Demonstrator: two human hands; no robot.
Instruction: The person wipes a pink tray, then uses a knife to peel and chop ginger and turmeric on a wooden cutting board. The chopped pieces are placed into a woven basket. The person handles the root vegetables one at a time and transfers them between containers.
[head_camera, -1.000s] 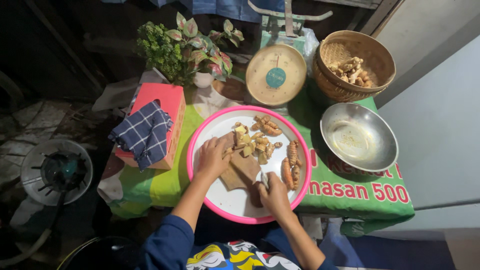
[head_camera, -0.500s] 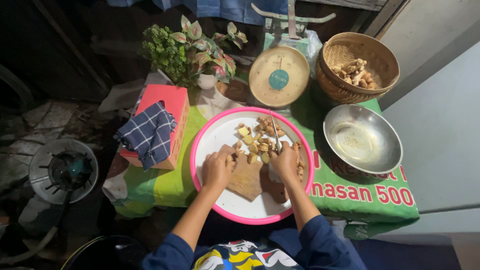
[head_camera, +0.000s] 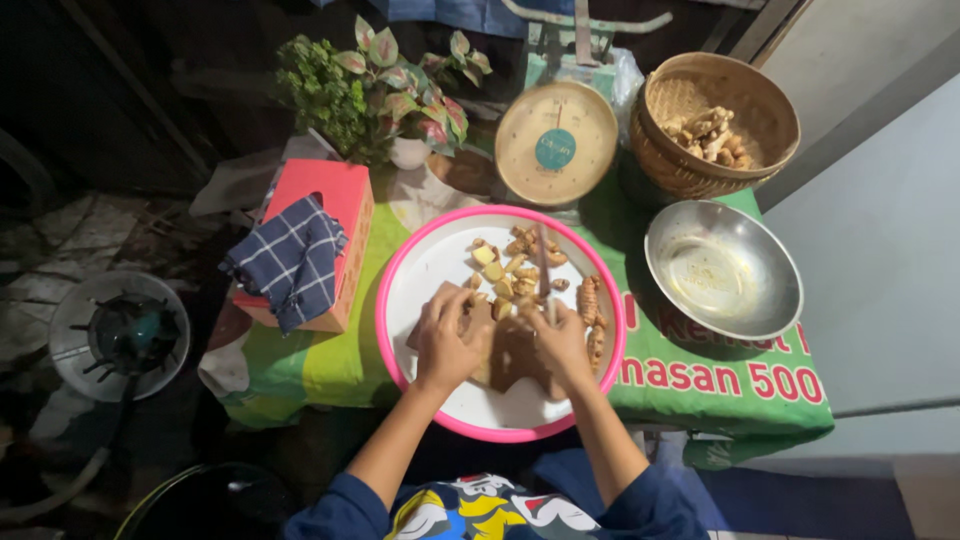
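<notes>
We see a tabletop (head_camera: 700, 390) under a green cloth, a pale grey wall (head_camera: 880, 250) on the right, and a dark, dim floor (head_camera: 60, 240) to the left.

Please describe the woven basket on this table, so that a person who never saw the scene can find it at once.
Start from the big pink-rimmed tray in the middle of the green-covered table. Beyond it stands a round weighing scale, and just right of the scale, at the table's far right corner, sits the woven basket. It is brown wicker holding pale knobbly roots, unlike the shiny, empty metal bowl in front of it.
</notes>
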